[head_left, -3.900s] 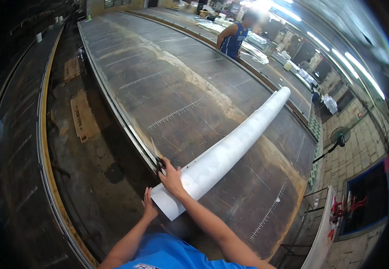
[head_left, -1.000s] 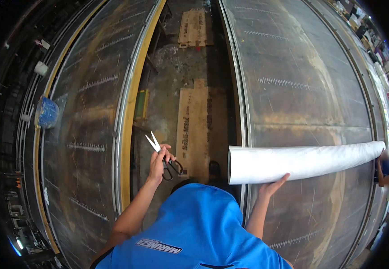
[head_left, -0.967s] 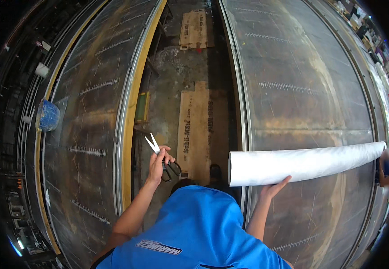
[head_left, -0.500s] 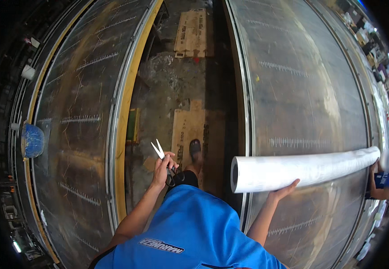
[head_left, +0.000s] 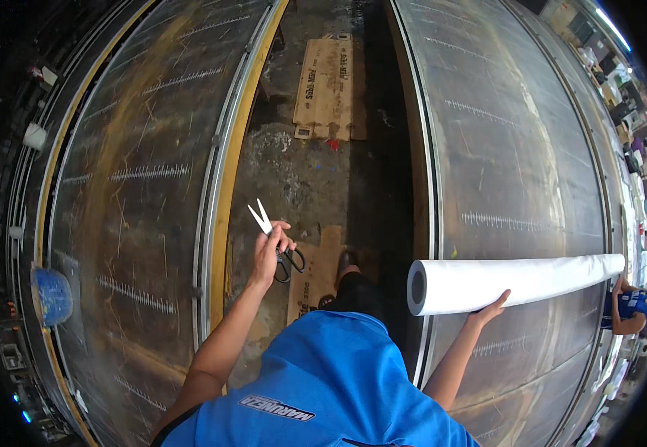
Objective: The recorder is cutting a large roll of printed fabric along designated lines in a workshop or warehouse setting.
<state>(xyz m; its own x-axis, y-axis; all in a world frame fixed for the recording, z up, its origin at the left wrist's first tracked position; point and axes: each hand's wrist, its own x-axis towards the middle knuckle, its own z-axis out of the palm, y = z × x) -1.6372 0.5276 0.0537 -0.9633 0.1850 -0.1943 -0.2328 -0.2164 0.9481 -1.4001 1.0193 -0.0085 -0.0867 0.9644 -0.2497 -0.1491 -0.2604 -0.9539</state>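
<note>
Held clear at left, steadied at right

Clasping scissors (head_left: 265,223) by the black handles in the left grip (head_left: 269,254), with parted blades forward over the floor (head_left: 282,160), likely to keep steel away from the white roll (head_left: 532,281). Resting the right grip (head_left: 489,310) against the roll's near side, perhaps to steady it; cannot tell whether closed around it. Laid across the right-hand desk (head_left: 487,167), with one end past the edge and the other beside a co-worker (head_left: 627,304), perhaps to share support.
</note>
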